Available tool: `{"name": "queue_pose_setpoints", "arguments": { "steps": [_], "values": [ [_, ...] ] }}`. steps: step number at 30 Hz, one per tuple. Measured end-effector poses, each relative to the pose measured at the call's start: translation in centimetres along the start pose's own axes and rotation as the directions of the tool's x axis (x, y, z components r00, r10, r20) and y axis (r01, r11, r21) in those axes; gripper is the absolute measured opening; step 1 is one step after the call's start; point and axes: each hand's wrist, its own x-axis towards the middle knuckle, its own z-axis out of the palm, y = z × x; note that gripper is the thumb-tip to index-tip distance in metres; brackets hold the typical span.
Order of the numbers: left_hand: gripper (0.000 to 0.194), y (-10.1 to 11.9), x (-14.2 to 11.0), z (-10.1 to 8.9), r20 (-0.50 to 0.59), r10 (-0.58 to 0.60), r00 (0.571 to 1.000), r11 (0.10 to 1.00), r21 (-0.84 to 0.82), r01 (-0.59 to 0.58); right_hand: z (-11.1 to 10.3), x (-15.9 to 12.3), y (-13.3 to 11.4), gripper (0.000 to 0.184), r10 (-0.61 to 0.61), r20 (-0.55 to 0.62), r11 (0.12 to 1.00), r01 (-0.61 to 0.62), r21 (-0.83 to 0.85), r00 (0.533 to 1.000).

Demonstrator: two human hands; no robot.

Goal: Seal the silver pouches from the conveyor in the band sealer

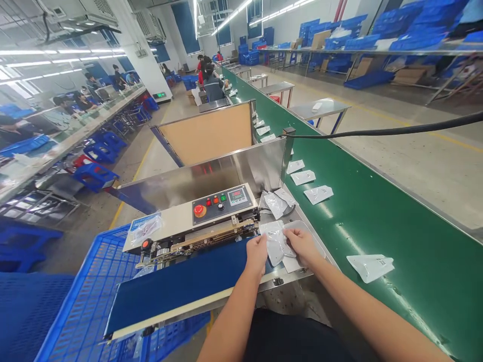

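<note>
A white plastic pouch point(275, 246) is pinched between my two hands at the right end of a band sealer point(222, 211). My left hand point(257, 255) is closed on the pouch's left edge, beside the sealer's blue belt point(188, 279). My right hand point(302, 245) grips its right edge, above a metal tray point(320, 246). Just behind the held pouch, more white pouches point(275, 203) lie in a loose pile near the sealer's control panel. What the held pouch contains I cannot make out.
A green conveyor belt point(362, 211) on my right carries several spaced pouches, one point(370, 266) close by. A steel partition point(211, 173) stands behind the sealer. A blue crate point(86, 296) sits at its left end. A black cable point(385, 132) crosses above the conveyor. People sit farther back.
</note>
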Motion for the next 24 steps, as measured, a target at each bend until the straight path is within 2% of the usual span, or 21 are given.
{"name": "queue_pose_setpoints", "arguments": {
  "steps": [3,6,9,14,16,17,19,20,22,23,24],
  "values": [
    [0.058,0.3,1.9,0.2,-0.017,-0.038,0.999,0.998,-0.045,0.037,1.0,1.0,-0.6,0.034,-0.011,-0.043,1.0,0.011,-0.01,0.999],
    [0.059,0.9,2.4,-0.7,-0.033,-0.048,0.998,0.995,-0.092,0.045,2.2,1.1,-1.0,0.029,0.005,-0.022,0.999,-0.006,-0.041,1.0],
    [0.057,1.6,2.0,-2.7,-0.059,-0.038,0.998,0.991,-0.128,0.03,4.0,1.0,-0.8,0.025,0.015,-0.003,0.995,-0.015,-0.098,1.0],
    [0.049,3.1,1.3,-6.6,-0.16,0.008,0.987,0.991,-0.134,-0.03,8.4,-0.1,0.1,0.029,0.05,0.08,0.994,-0.042,-0.101,0.996],
    [0.042,3.6,1.0,-8.0,-0.224,0.032,0.974,0.992,-0.108,-0.058,8.9,-1.1,0.5,0.032,0.052,0.13,0.997,-0.045,-0.06,0.99],
    [0.038,3.8,0.7,-8.7,-0.267,0.047,0.962,0.993,-0.089,-0.074,8.4,-1.6,0.7,0.036,0.032,0.151,0.999,-0.028,-0.031,0.988],
    [0.031,4.1,-0.1,-10.2,-0.377,0.095,0.922,0.992,-0.039,-0.118,5.0,-2.2,1.4,0.047,-0.05,0.132,0.999,0.049,0.012,0.99],
    [0.028,4.2,-0.7,-11.0,-0.443,0.133,0.887,0.988,-0.007,-0.152,2.1,-2.5,2.1,0.052,-0.1,0.076,0.995,0.1,-0.002,0.992],
    [0.024,4.3,-1.8,-12.9,-0.549,0.233,0.803,0.969,0.064,-0.238,-6.2,-3.4,4.1,0.059,-0.167,-0.151,0.979,0.146,-0.143,0.974],
    [0.025,4.2,-2.2,-13.9,-0.599,0.313,0.737,0.945,0.123,-0.302,-11.2,-4.3,5.5,0.059,-0.184,-0.305,0.962,0.108,-0.25,0.934],
    [0.027,4.1,-2.7,-14.8,-0.604,0.442,0.664,0.894,0.23,-0.385,-16.4,-5.6,7.2,0.059,-0.179,-0.471,0.938,0.006,-0.347,0.864]
  ]
}}
